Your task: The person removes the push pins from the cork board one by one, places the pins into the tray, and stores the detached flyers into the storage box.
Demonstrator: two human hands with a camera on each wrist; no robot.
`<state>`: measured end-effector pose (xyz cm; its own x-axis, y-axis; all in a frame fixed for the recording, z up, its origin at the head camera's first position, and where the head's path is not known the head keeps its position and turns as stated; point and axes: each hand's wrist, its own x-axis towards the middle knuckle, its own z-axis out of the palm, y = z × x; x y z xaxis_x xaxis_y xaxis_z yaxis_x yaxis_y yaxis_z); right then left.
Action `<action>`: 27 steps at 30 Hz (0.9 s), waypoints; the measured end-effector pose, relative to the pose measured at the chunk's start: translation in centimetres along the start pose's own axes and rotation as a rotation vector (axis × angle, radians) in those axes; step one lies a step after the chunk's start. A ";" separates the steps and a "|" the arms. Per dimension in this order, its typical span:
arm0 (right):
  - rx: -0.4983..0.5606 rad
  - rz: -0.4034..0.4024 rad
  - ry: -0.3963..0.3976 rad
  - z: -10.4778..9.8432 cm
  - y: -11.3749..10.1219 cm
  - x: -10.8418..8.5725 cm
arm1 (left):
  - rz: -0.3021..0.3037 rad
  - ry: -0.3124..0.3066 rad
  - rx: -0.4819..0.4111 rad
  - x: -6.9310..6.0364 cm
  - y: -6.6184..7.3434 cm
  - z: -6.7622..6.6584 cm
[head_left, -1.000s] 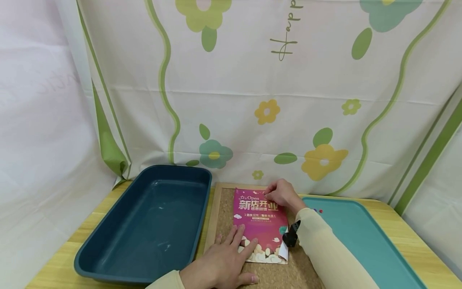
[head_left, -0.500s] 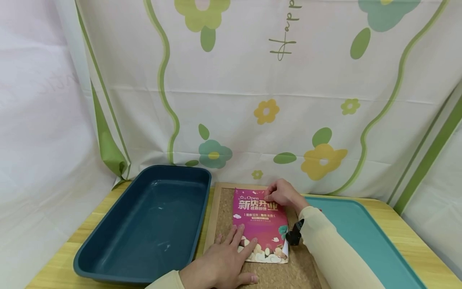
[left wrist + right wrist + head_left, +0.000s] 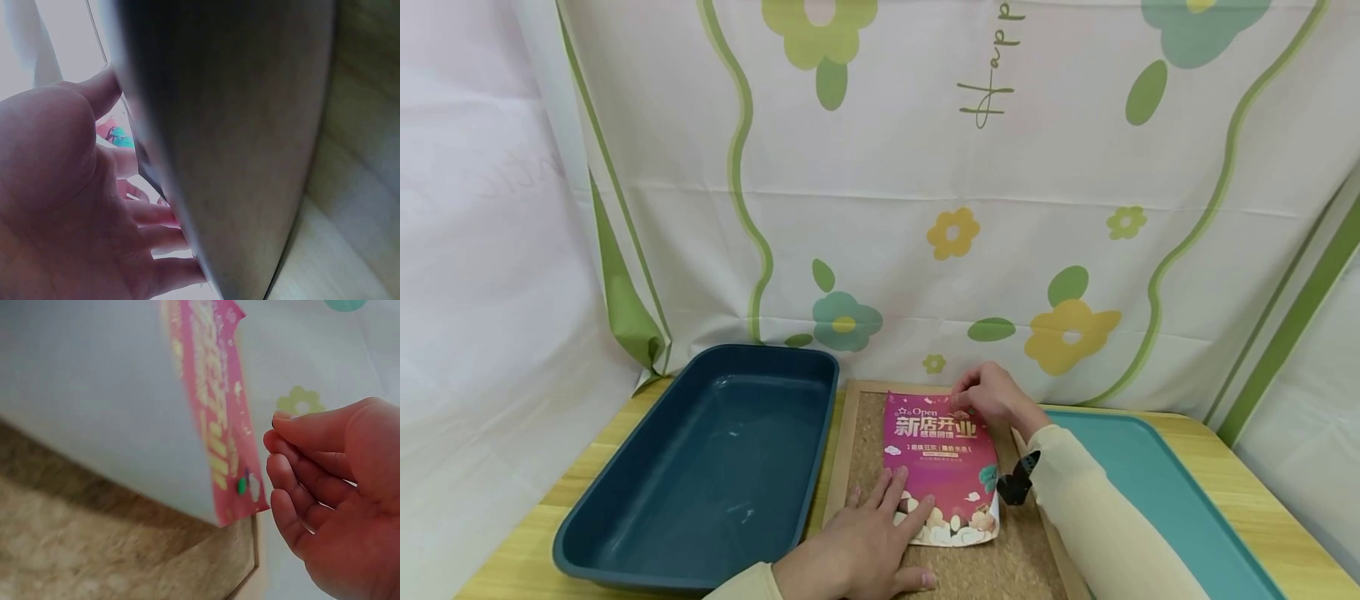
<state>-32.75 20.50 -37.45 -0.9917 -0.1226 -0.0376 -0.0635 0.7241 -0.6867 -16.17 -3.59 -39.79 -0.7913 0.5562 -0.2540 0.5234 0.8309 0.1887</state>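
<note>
A pink poster [image 3: 940, 475] with Chinese lettering lies on a wood-framed cork board [image 3: 868, 425]. My left hand [image 3: 861, 537] rests with spread fingers on its lower left part and the bare cork below. By the poster's upper right stands my right hand [image 3: 996, 398], thumb and index finger close together, the other fingers loosely bent. In the right wrist view a green pushpin [image 3: 242, 485] sits in the poster near a corner, apart from the fingers. The poster's right edge bows up from the cork. The left wrist view mostly shows the board's blurred edge and my palm [image 3: 56, 187].
A deep dark-blue tub [image 3: 700, 467] stands left of the board. On the right, a flat teal tray [image 3: 1150, 475] lies partly under my sleeve [image 3: 1097, 508]. A flowered cloth [image 3: 887, 250] hangs behind the wooden table [image 3: 602, 446].
My right hand has drawn slightly right and up from the poster. The curled lower right corner of the poster has flattened somewhat. My left hand has stayed in place.
</note>
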 end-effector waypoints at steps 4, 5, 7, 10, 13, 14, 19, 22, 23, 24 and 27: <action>0.027 -0.007 0.018 -0.4 -0.7 0.2 | -0.002 -0.009 -0.005 -0.1 0.0 0.0; 0.031 -0.012 0.021 -0.5 -0.9 0.2 | -0.003 -0.011 -0.007 -0.1 0.0 0.0; 0.043 -0.011 0.028 -0.7 -1.2 0.3 | -0.002 -0.015 -0.009 -0.1 0.0 0.0; 0.054 -0.014 0.031 -1.1 -1.4 0.3 | -0.001 -0.018 -0.012 0.0 -0.1 0.0; 0.061 -0.020 0.034 -1.2 -1.5 0.3 | 0.000 -0.022 -0.019 0.0 -0.1 -0.1; 0.067 -0.023 0.034 -1.2 -1.6 0.3 | -0.001 -0.024 -0.023 0.0 -0.1 -0.1; 0.103 -0.035 0.035 -0.4 -1.5 0.4 | 0.000 -0.026 -0.024 0.0 -0.2 -0.1; 0.110 -0.035 0.045 0.3 -1.3 0.4 | 0.006 -0.023 -0.026 0.0 -0.2 -0.2; 0.106 -0.038 0.051 0.5 -1.2 0.3 | 0.008 -0.021 -0.025 0.0 -0.2 -0.2; 0.104 -0.037 0.058 0.7 -1.1 0.3 | 0.009 -0.021 -0.025 0.0 -0.2 -0.2; 0.097 -0.038 0.079 1.0 -0.9 0.0 | 0.008 -0.022 -0.020 0.0 -0.2 -0.1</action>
<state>-32.61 19.18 -37.53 -0.9947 -0.0923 0.0443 -0.0939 0.6508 -0.7534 -16.34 -3.76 -39.72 -0.7798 0.5634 -0.2729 0.5232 0.8259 0.2099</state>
